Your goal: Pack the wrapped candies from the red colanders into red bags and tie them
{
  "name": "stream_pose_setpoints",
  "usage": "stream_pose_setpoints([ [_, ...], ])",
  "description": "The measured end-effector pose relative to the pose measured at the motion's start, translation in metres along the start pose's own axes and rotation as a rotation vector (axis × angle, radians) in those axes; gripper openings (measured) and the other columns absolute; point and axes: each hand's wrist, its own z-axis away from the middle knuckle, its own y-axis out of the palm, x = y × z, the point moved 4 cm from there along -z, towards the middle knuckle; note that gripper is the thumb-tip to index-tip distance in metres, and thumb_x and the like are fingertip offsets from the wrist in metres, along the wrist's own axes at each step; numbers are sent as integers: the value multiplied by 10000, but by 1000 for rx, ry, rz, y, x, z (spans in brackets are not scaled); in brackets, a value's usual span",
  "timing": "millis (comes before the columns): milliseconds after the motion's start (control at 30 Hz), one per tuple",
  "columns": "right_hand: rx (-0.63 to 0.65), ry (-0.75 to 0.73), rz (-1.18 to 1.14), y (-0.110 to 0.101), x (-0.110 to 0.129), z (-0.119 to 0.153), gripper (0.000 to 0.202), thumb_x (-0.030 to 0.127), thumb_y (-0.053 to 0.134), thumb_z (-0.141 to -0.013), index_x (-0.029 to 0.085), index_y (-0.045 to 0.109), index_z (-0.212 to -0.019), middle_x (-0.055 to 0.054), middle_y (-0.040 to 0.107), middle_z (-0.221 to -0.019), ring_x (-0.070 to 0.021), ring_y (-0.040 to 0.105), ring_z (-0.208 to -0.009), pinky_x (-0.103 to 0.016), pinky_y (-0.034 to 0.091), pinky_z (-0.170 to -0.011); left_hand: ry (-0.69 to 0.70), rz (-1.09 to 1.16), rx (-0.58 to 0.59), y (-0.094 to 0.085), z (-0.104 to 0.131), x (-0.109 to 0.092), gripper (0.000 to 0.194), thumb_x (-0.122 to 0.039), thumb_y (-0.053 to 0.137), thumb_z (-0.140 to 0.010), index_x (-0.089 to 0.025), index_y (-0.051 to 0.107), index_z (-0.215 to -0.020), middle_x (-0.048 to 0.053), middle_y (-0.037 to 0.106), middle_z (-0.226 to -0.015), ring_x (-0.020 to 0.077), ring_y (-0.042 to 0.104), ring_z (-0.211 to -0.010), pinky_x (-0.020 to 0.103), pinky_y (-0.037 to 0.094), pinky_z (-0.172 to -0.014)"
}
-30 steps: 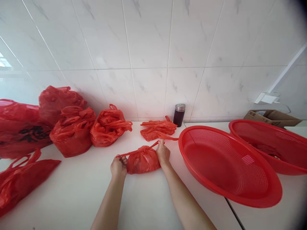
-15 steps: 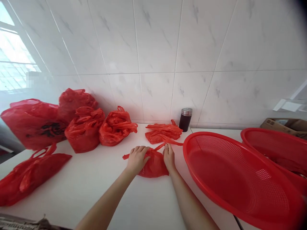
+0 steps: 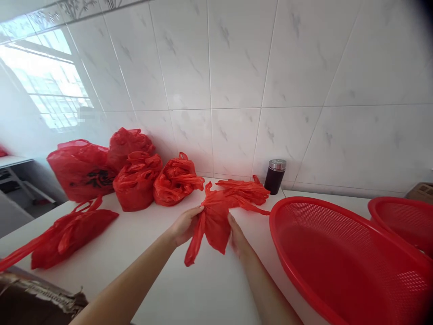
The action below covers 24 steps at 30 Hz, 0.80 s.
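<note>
Evidently, the left hand (image 3: 184, 228) and right hand (image 3: 238, 237) grip a small red bag (image 3: 217, 221) from either side, fingers closed on it, over the worktop (image 3: 203, 289). From the bag, a dark flask (image 3: 274, 178) stands at two o'clock.

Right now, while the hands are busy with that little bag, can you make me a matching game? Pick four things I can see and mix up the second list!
Things
1. Small red plastic bag with a dangling strip
2. Dark bottle with a silver lid
3. Large red oval plastic basket
4. Torn-edged brown cardboard box

Matches
A. Standing near the white tiled wall
B. In the picture's lower left corner
C. Between the left hand and the right hand
D. Has sides full of tiny holes

Pairs: 1-C, 2-A, 3-D, 4-B
</note>
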Motion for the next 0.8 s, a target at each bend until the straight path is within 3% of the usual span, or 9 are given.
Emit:
stream_pose_setpoints([
  [100, 144, 42, -163, 16, -2, 9, 435, 478, 661, -823, 191, 646, -1149, -101, 673, -1194, -247, 631, -1107, -397, 473, -970, -15, 118, -10, 5, 8, 7, 432, -489, 400, -879, -159, 650, -1001, 121, 718, -1015, 273, 671, -971, 372, 523, -850],
  [233, 95, 36, -259, 19, -7, 11, 415, 423, 711, -791, 211, 654, -1143, -85, 684, -1185, -254, 637, -1103, -412, 478, -981, -17, 206, -119, 0, 13, 19, 509, -550, 360, -898, -141, 638, -1018, 144, 717, -1011, 274, 680, -944, 383, 537, -822],
  [300, 103, 55, -271, 24, -10, 12, 421, 434, 703, -794, 216, 657, -1152, -89, 673, -1209, -265, 629, -1116, -420, 489, -974, -25, 210, -178, -7, 15, 25, 493, -567, 427, -882, -133, 624, -1006, 152, 714, -994, 264, 685, -912, 377, 540, -814],
  [433, 140, 63, -260, 35, -10, 15, 465, 480, 687, -791, 200, 656, -1160, -106, 663, -1226, -285, 615, -1136, -431, 486, -974, -46, 132, -263, -27, 25, 29, 395, -505, 609, -813, -142, 601, -967, 138, 692, -995, 226, 675, -869, 350, 533, -789],
  [600, 148, 24, -248, 36, -11, 16, 432, 396, 715, -792, 209, 637, -1173, -89, 674, -1204, -257, 632, -1091, -407, 471, -973, 7, -45, -406, -41, 42, 25, 464, -597, 578, -795, -230, 550, -1078, 92, 622, -1165, 218, 623, -1010, 324, 512, -770],
  [733, 160, 43, -243, 37, -15, 17, 441, 363, 725, -777, 215, 625, -1180, -85, 682, -1180, -261, 636, -1073, -415, 472, -957, 52, -118, -354, -37, 44, 24, 470, -449, 763, -671, -196, 584, -1025, 88, 685, -991, 228, 666, -868, 341, 522, -741],
  [800, 157, 62, -245, 36, -18, 17, 423, 339, 720, -775, 218, 618, -1168, -80, 680, -1182, -254, 640, -1061, -411, 486, -933, 70, -98, -331, -40, 45, 20, 409, -388, 752, -676, -177, 588, -985, 80, 696, -902, 221, 678, -805, 347, 532, -734],
])
